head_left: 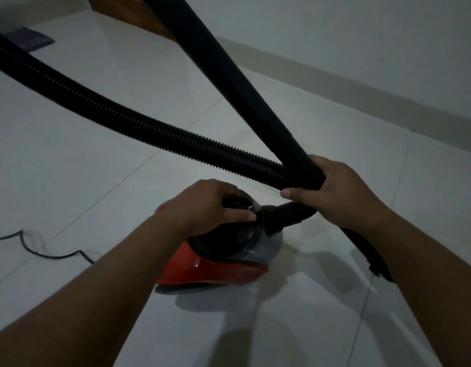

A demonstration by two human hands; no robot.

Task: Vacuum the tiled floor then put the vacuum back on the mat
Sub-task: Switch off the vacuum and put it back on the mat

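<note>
On the pale tiled floor (70, 144), a red and black vacuum (218, 260), left hand (205, 207) curled round its black top handle; right hand (343, 192) wrapped round the rigid tube (229, 80) and ribbed hose (139, 123) together; dark mat (33, 39) well apart, far left; thin cord (43, 250) trailing left

Dim, bluish, grainy picture with soft detail throughout, faint glare on the floor (70, 160) tiles, soft shadows below the vacuum (218, 263), and wide-angle bending of the wall (361, 35) line.
</note>
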